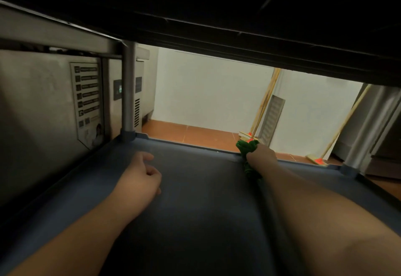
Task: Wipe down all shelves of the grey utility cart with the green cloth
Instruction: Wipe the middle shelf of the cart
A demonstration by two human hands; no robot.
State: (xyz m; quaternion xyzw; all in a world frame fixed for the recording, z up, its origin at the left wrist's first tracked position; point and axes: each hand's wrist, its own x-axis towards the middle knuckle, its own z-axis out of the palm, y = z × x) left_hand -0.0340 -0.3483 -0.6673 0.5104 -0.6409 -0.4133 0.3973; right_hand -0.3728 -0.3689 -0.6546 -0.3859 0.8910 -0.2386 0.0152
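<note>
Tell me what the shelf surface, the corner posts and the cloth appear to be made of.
Shelf: likely moulded plastic, matte blue-grey, with a raised rim and socketed corners. Corner post: looks like metal tubing with a dull silver sheen. Green cloth: soft fabric, bunched and creased in the right hand; the weave is too dim to tell.

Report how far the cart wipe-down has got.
Done: cannot tell; no shelf shows a clear wiped mark. In hand: the right hand grips the green cloth at the far edge of the lower shelf, under the shelf above. The left hand rests on that shelf with loosely curled fingers, holding nothing. Left: likely the rest of this shelf; the other shelves cannot be judged.
</note>
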